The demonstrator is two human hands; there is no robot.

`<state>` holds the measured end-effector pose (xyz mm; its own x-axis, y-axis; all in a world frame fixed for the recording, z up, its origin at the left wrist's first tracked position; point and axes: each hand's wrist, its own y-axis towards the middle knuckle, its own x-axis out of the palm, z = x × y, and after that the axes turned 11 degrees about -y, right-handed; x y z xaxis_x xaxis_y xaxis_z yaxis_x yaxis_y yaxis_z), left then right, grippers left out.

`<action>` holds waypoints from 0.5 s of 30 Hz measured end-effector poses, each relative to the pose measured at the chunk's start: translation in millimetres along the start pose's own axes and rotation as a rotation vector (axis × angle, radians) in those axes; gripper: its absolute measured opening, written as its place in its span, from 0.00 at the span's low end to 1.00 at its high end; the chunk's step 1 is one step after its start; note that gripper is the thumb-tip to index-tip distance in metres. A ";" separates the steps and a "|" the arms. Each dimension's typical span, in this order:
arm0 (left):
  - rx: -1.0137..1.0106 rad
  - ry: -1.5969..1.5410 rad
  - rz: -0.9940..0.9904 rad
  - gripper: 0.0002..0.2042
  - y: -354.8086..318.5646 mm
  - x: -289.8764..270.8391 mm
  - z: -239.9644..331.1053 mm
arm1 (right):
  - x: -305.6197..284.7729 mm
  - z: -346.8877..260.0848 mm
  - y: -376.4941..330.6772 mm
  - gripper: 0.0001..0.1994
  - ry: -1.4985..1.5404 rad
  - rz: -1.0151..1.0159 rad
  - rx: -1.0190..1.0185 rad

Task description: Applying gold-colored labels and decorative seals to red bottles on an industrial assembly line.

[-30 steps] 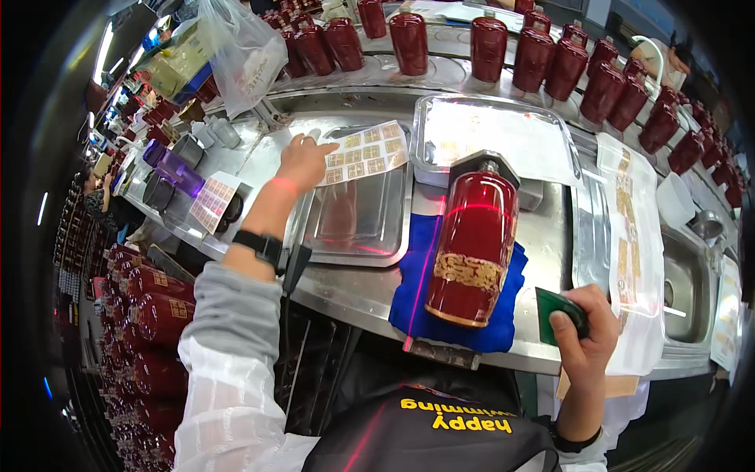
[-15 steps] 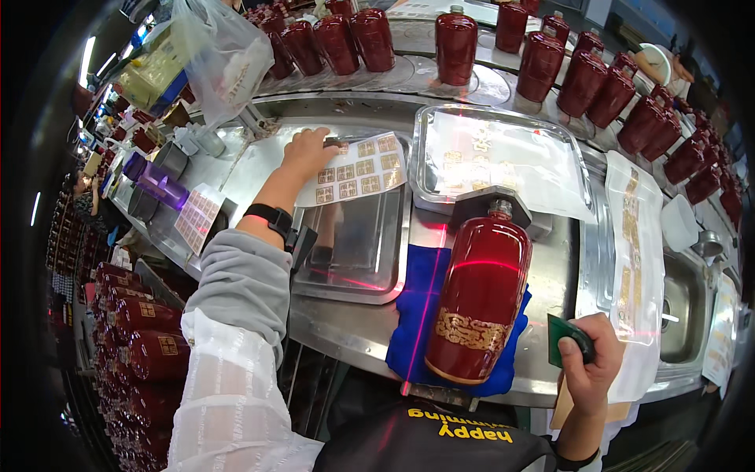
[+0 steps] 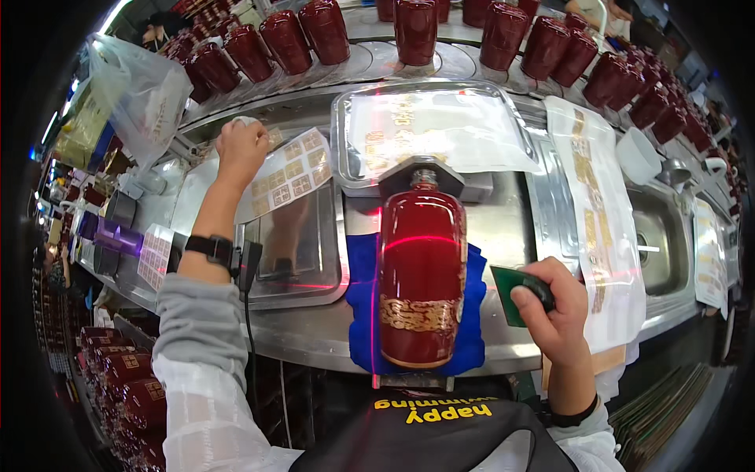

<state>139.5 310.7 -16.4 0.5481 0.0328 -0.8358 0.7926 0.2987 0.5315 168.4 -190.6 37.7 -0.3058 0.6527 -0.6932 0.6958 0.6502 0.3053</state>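
Note:
My left hand is closed in a fist beside the far left corner of a sheet of gold square decals. A bit of something whitish shows at its knuckles; what it is I cannot make out. The sheet lies over a steel tray. In my right hand is a green scraper with a dark rounded grip, held apart from the bottle. That dark red bottle lies on a blue cloth, its neck at a dark angular rest. A gold patterned band circles its lower part, and red light lines cross it.
Beyond the bottle, another steel tray holds a white decal sheet. Long gold strips on white backing lie to the right, by a sink. Red bottles line the far conveyor. A plastic bag hangs at left.
My left hand has drawn its fingers into a fist and shifted toward the decal sheet's far left corner. The right hand still grips the scraper. The whole view has swung to the right.

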 end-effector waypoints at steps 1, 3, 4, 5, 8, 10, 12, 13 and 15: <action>0.032 0.033 -0.016 0.09 2.2 -12.6 19.1 | -1.2 -1.5 -2.3 0.08 -0.006 0.009 0.010; 0.066 -0.139 -0.144 0.08 4.2 -44.0 62.9 | -1.8 -9.5 -6.8 0.12 0.100 0.073 0.147; 0.088 -0.302 -0.234 0.08 2.8 -64.5 92.8 | -3.1 -0.3 -7.9 0.16 -0.052 0.094 0.016; 0.114 -0.465 -0.324 0.07 -1.4 -84.9 126.1 | -1.5 2.6 -7.4 0.16 -0.056 0.104 0.022; 0.306 -0.803 -0.392 0.05 -38.5 -126.4 202.6 | 3.1 -3.5 2.2 0.17 0.151 0.182 -0.104; 0.453 -0.836 -0.411 0.04 -59.4 -145.0 232.3 | -3.3 -19.0 8.2 0.16 0.110 0.049 -0.288; 0.480 -0.844 -0.389 0.04 -76.1 -150.5 249.9 | 0.6 -41.3 12.3 0.13 0.128 -0.003 -0.277; 0.488 -0.846 -0.384 0.04 -82.5 -152.1 254.4 | 1.4 -45.0 13.8 0.11 0.082 -0.025 -0.313; 0.428 -0.815 -0.370 0.05 -92.6 -151.7 259.1 | 7.4 -44.7 11.7 0.08 0.030 0.017 -0.364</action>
<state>52.1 30.9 96.8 0.1356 -0.7071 -0.6940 0.8925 -0.2169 0.3954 145.3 -160.8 65.4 -0.3188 0.6721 -0.6683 0.4259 0.7315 0.5325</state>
